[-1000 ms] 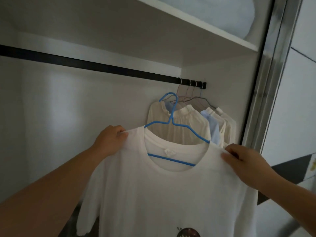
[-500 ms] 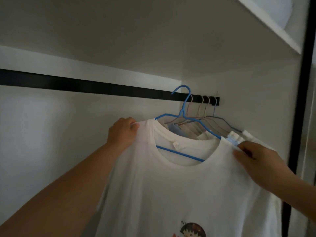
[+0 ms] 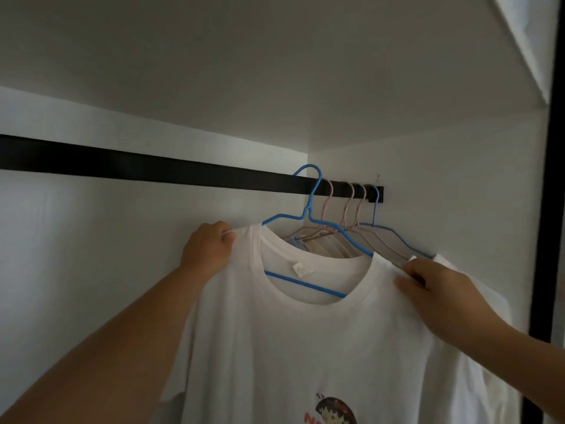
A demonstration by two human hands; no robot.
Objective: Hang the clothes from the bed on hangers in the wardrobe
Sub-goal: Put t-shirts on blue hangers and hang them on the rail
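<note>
At the rail [image 3: 153, 166], your left hand [image 3: 208, 249] and right hand [image 3: 434, 286] pinch the limp, light T-shirt's [image 3: 305, 347] shoulders; carry it by the stiff blue hanger [image 3: 308, 209] beneath.

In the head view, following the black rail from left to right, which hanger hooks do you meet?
Along the black rail: blue hanger carrying the white T-shirt, then three pink hangers, last a light blue hanger by the wardrobe's right wall.

White shelf board [image 3: 519, 41] overhead at upper right; dark vertical frame edge [image 3: 555, 179] along the right
</note>
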